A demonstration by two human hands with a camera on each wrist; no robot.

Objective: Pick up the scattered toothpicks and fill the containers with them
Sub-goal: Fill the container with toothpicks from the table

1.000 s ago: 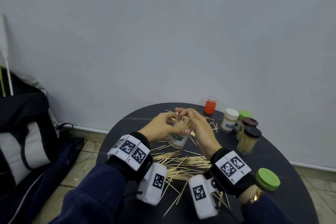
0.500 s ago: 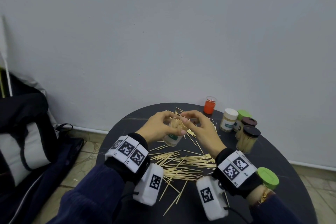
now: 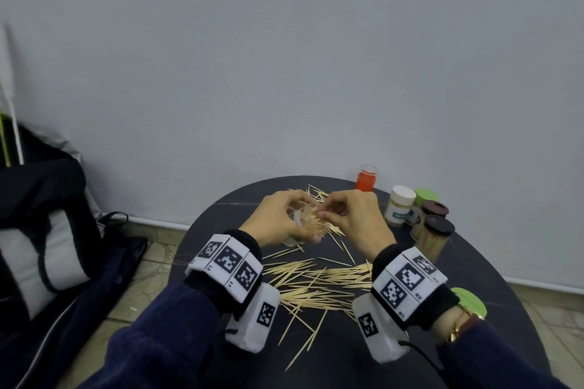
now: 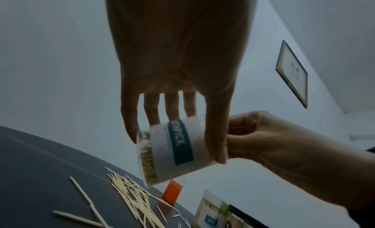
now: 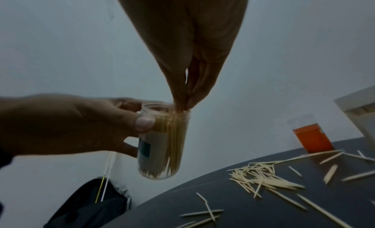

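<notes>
My left hand (image 3: 278, 224) grips a clear toothpick container (image 5: 162, 144) with a white and teal label (image 4: 178, 146), held tilted above the round black table (image 3: 505, 309). The container is nearly full of toothpicks. My right hand (image 3: 350, 215) pinches a bunch of toothpicks (image 5: 176, 119) at the container's open mouth, fingertips (image 5: 182, 103) pressed together on their tops. Loose toothpicks (image 3: 319, 281) lie scattered across the table between my wrists, and more (image 3: 316, 193) lie beyond my hands.
At the table's right stand an orange-filled clear cup (image 3: 366, 178), a white-lidded jar (image 3: 400, 210), a green-lidded jar (image 3: 425, 196) and two brown-lidded jars (image 3: 434, 235) holding toothpicks. A loose green lid (image 3: 467, 301) lies by my right wrist. A black bag (image 3: 41, 230) sits on the floor at left.
Both hands have lifted slightly and moved left with the container. The right hand's fingers have closed in on the toothpick tops at the container's mouth.
</notes>
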